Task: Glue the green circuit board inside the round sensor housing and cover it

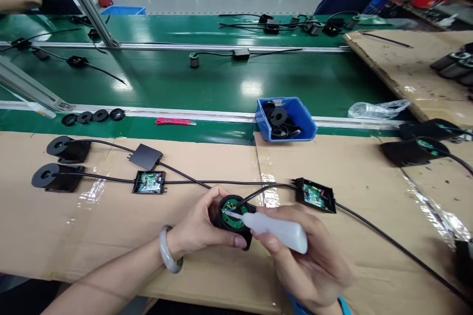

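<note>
My left hand [201,224] wraps round a black round housing [247,240] and tilts its open end toward me. Inside that end sits a green circuit board [233,221] with small wires on it. A white squeeze bottle [283,231] is gripped in my right hand [310,251], its thin nozzle reaching to the board. From the housing a black cable runs to an open black box [316,196] with a circuit board inside. Two more black housings [59,177] lie at the left, cabled to a lidded box [145,156] and an open box [149,182].
Behind the cardboard [218,160] stands a blue bin [286,118] of black rings. A red utility knife [175,121] and several black rings [100,115] lie left of it. Wired parts rest on the green conveyor [158,78]. More housings [414,151] sit at right; two people are across.
</note>
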`<state>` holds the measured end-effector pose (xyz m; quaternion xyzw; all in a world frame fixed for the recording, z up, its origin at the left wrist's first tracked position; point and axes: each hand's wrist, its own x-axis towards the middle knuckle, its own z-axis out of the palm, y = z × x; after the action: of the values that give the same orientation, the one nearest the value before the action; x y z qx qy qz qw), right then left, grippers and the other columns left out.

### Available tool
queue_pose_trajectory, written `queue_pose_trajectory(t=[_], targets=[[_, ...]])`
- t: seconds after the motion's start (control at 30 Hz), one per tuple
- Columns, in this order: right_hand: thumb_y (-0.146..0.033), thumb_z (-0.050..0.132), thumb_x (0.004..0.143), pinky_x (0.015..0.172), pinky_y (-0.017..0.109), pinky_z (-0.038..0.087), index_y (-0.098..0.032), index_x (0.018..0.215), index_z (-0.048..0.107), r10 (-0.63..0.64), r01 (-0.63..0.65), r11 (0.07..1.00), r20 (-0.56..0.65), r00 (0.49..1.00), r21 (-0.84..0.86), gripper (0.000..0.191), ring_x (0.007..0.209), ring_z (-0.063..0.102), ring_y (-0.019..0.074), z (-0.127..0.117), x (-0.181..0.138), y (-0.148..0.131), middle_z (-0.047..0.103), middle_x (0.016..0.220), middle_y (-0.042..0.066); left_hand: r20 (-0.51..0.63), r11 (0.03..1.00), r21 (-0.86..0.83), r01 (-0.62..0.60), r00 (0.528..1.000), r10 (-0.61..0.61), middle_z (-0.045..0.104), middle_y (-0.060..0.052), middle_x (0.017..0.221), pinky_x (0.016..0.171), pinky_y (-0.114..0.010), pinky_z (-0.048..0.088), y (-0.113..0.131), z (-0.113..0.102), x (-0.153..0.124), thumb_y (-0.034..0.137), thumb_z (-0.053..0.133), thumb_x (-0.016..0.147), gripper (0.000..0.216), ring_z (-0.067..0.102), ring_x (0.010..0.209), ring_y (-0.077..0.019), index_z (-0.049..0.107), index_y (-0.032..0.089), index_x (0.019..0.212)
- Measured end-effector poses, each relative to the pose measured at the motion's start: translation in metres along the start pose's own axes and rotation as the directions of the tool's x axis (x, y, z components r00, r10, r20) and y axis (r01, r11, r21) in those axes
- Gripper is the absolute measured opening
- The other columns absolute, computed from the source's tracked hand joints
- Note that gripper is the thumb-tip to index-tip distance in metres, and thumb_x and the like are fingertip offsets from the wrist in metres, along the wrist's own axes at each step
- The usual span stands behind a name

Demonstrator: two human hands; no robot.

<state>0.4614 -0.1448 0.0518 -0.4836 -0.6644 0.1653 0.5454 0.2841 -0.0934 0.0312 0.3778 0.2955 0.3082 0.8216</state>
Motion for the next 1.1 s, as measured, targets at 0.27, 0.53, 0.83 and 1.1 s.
queue_pose_trajectory(t=[0.27, 0.53, 0.83, 1.1], targets=[[-0.022, 0.067, 0.088, 0.052, 0.033, 0.053, -0.026, 0.107, 0.066, 0.076, -0.075, 0.993, 0.001, 0.997, 0.091, 0.019, 0.066, 0.064, 0.0205, -0.003, 0.002, -0.001, 0.069, 0.083, 0.004, 0.000, 0.997, 0.071, -0.007, 1.000, 0.007, 0.067, -0.002, 0.096, 0.080, -0.029, 0.050, 0.000, -0.002, 0.000, 0.016, 0.093, 0.057, 0.053, 0.062, 0.092, -0.0186, 0.054, 0.019, 0.093], [-0.015, 0.067, 0.085, 0.054, 0.034, 0.056, -0.026, 0.118, 0.062, -0.041, 0.040, 0.999, -0.021, 0.999, -0.035, 0.035, 0.072, 0.065, 0.0218, 0.002, 0.004, 0.001, 0.072, 0.090, 0.005, 0.012, 0.998, 0.065, -0.022, 1.000, 0.021, 0.063, 0.001, 0.090, 0.077, -0.026, 0.048, 0.001, -0.001, 0.001, 0.015, 0.093, 0.057, 0.052, 0.059, 0.085, -0.0155, 0.056, 0.018, 0.094], [-0.024, 0.068, 0.088, 0.040, 0.025, 0.048, -0.022, 0.101, 0.071, 0.226, -0.056, 0.920, -0.407, 0.885, 0.389, 0.013, 0.066, 0.065, 0.0176, -0.010, 0.014, 0.008, 0.070, 0.084, 0.005, -0.037, 0.969, 0.242, -0.050, 0.997, 0.061, 0.063, -0.003, 0.099, 0.079, -0.028, 0.048, 0.001, -0.003, -0.001, 0.024, 0.093, 0.060, 0.057, 0.061, 0.090, -0.0185, 0.051, 0.020, 0.098], [-0.032, 0.081, 0.077, 0.075, 0.033, 0.064, -0.022, 0.091, 0.064, 0.394, -0.220, 0.813, -0.231, 0.890, 0.539, 0.024, 0.078, 0.074, 0.0166, -0.029, 0.050, 0.037, 0.071, 0.089, -0.001, -0.119, 0.618, 0.779, -0.108, 0.942, 0.315, 0.063, -0.005, 0.106, 0.087, -0.036, 0.049, 0.008, -0.013, -0.026, 0.036, 0.091, 0.062, 0.054, 0.060, 0.099, -0.0256, 0.057, 0.021, 0.102]])
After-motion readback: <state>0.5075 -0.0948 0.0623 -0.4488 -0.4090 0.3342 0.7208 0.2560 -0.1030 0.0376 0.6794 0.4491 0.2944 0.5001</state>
